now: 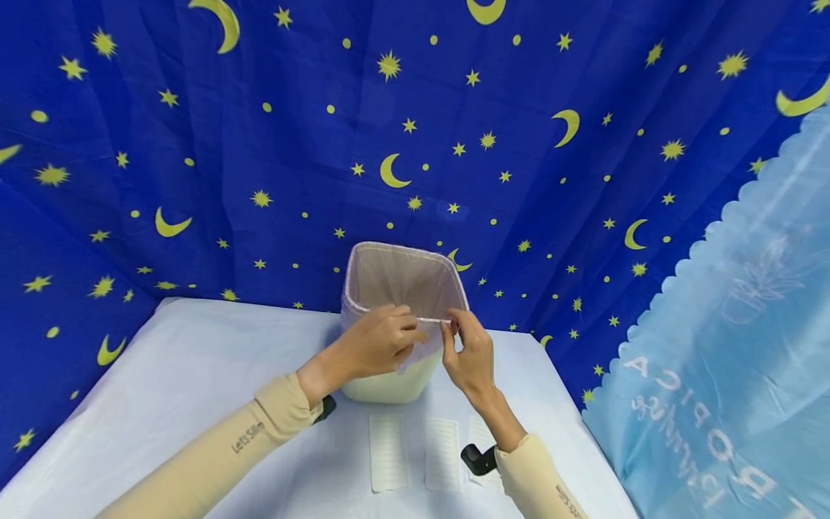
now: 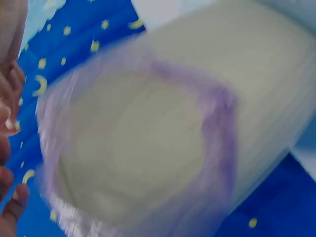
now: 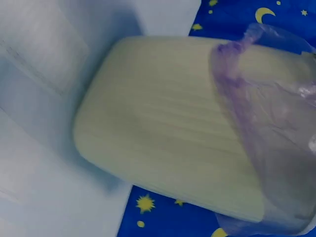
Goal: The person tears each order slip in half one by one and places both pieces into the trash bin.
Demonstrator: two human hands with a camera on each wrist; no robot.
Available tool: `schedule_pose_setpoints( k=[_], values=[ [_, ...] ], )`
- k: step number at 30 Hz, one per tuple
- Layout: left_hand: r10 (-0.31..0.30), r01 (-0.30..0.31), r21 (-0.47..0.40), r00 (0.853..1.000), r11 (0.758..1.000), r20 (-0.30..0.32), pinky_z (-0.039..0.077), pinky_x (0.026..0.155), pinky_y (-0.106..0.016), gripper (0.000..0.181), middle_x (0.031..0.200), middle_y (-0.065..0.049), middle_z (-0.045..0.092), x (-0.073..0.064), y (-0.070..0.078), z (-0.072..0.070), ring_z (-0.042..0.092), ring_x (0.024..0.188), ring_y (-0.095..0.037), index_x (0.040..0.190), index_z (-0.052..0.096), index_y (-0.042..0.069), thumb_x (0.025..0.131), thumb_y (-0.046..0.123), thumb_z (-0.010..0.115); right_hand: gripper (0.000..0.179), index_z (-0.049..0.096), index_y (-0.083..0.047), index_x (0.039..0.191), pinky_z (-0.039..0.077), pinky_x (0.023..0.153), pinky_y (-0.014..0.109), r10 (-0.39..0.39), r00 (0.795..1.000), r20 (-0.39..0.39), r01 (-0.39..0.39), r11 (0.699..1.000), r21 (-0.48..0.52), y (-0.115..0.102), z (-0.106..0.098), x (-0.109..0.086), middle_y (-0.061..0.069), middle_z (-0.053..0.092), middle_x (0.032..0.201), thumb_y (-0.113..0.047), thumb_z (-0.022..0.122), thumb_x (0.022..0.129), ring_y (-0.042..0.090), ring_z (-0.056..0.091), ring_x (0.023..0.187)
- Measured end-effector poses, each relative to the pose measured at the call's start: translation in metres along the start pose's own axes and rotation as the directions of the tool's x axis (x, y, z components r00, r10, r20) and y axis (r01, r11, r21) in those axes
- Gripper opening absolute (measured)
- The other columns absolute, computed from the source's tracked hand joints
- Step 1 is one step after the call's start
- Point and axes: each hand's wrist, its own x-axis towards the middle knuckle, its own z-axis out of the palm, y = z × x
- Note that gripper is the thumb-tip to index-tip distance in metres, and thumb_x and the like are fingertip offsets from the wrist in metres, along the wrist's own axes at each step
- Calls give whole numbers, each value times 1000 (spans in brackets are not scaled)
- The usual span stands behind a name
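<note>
Across the far side, from 9 through 12 to 3 o'clock, hangs a deep-blue fabric backdrop printed with yellow moons and stars (image 1: pixel 220 166), behind a table covered in smooth white cloth (image 1: pixel 194 367). From about 7 o'clock my beige, letter-printed left sleeve (image 1: pixel 214 450) reaches in. My left hand (image 1: pixel 382 342) is at the bin's rim, around 6 to 7 o'clock, fingers bent; I cannot tell whether they pinch anything.

Upright near the middle of the table stands my tall, cream-coloured, rounded-square bin (image 1: pixel 382 391), open at the top. A thin, translucent purple plastic bag (image 1: pixel 405 274) lines it and folds over the rim, its loose edge bunched down the outside. Just beyond the bin's base, at 6 to 5 o'clock, three pale rectangular ruled sheets (image 1: pixel 389 453) lie side by side.

My right hand (image 1: pixel 470 353), apart from the left, pinches the bag's edge between thumb and forefinger at the rim's 4 to 5 o'clock corner. Farthest right, toward 3 o'clock, hangs a light-blue, scallop-edged cloth with reversed white lettering (image 1: pixel 726 346).
</note>
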Motion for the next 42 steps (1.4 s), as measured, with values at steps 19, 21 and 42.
schedule_pose_setpoints(
  k=[19, 21, 42],
  values=[
    [-78, 292, -467, 902, 835, 424, 37, 56, -12, 20, 70, 10, 62, -38, 27, 50, 44, 61, 4, 90, 77, 16, 86, 1, 63, 19, 62, -8, 103, 41, 67, 27, 237, 916, 324, -241, 970, -28, 8, 13, -66, -3, 61, 85, -9, 69, 85, 9, 52, 62],
    [-89, 348, -501, 879, 793, 469, 36, 56, -12, 21, 71, 9, 62, -45, 27, 58, 42, 61, 4, 93, 77, 13, 87, 0, 62, 20, 62, -10, 105, 42, 67, 26, 313, 875, 369, -320, 946, -43, 6, 13, -74, -2, 62, 88, -9, 69, 85, 6, 53, 65],
    [-168, 523, -357, 713, 774, 680, 49, 91, -41, 44, 116, 0, 65, -93, 48, 101, 59, 109, -23, 116, 68, 15, 74, 9, 80, 54, 58, 0, 119, 45, 77, 45, 563, 530, 634, -559, 794, -238, -24, 33, -153, 15, 61, 100, -27, 78, 78, 27, 58, 85]
  ],
)
